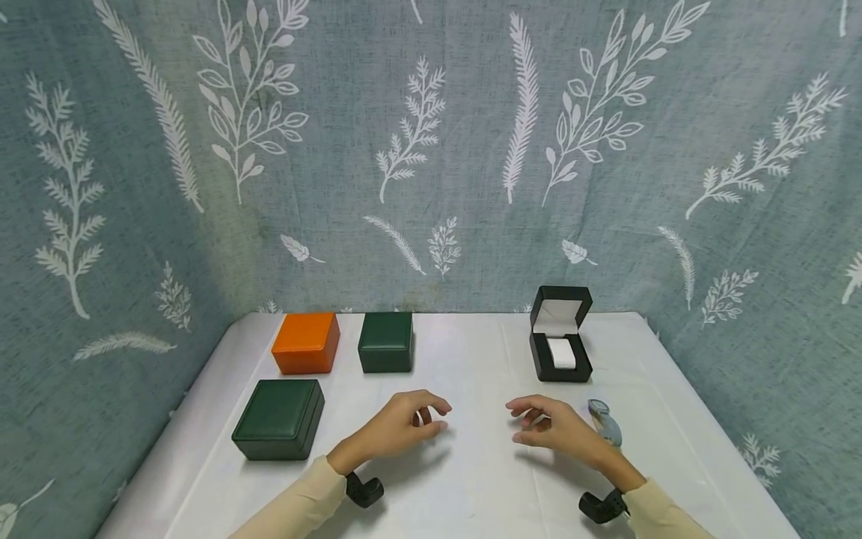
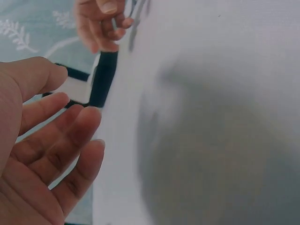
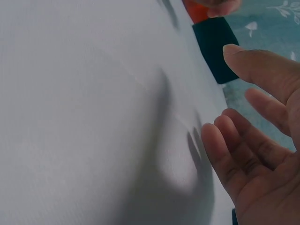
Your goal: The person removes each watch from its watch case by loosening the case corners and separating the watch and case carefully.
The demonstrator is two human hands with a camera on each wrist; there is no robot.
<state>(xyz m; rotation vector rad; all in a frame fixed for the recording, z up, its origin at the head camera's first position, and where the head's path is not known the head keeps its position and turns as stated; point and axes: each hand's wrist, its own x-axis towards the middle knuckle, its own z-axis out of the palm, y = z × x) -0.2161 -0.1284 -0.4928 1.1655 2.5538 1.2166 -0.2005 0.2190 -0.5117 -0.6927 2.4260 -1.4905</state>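
My left hand point(image 1: 406, 424) hovers over the white table, fingers loosely bent and holding nothing. Opposite it, my right hand point(image 1: 556, 427) is held over the table in much the same pose, with nothing in its fingers. Just beyond the right hand, partly hidden by it, lies a wristwatch point(image 1: 604, 423) with a light blue strap. Behind that hand stands a black watch box point(image 1: 562, 359), its lid raised and a white cushion point(image 1: 561, 353) inside. In the left wrist view the open box point(image 2: 104, 79) appears past the left fingers.
At the left stand a large dark green box point(image 1: 278, 419), an orange box point(image 1: 306, 343) and a smaller green box point(image 1: 386, 342), all with lids down. A patterned blue-grey curtain point(image 1: 471, 150) borders the white tabletop point(image 1: 471, 486) at the back and sides.
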